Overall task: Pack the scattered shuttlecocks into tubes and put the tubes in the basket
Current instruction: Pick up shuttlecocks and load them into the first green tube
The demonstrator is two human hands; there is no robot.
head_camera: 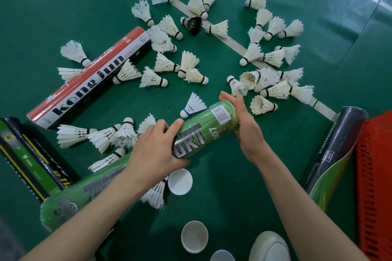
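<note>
The green tube (203, 131) is held near centre over the green court floor (42, 17), tilted, with its barcoded end away to the right. Its nearer part is gripped by the left hand (157, 144), fingers curled round it. The right hand (241, 121) is laid against the far end, fingers straight and together. White shuttlecocks (152, 78) are scattered beyond, one black shuttlecock (192, 24) among them. A red-and-white tube (91, 78) lies far left. A dark tube (339, 144) and the orange basket (375, 186) are noted at the right edge. White caps (180, 181) lie near.
</note>
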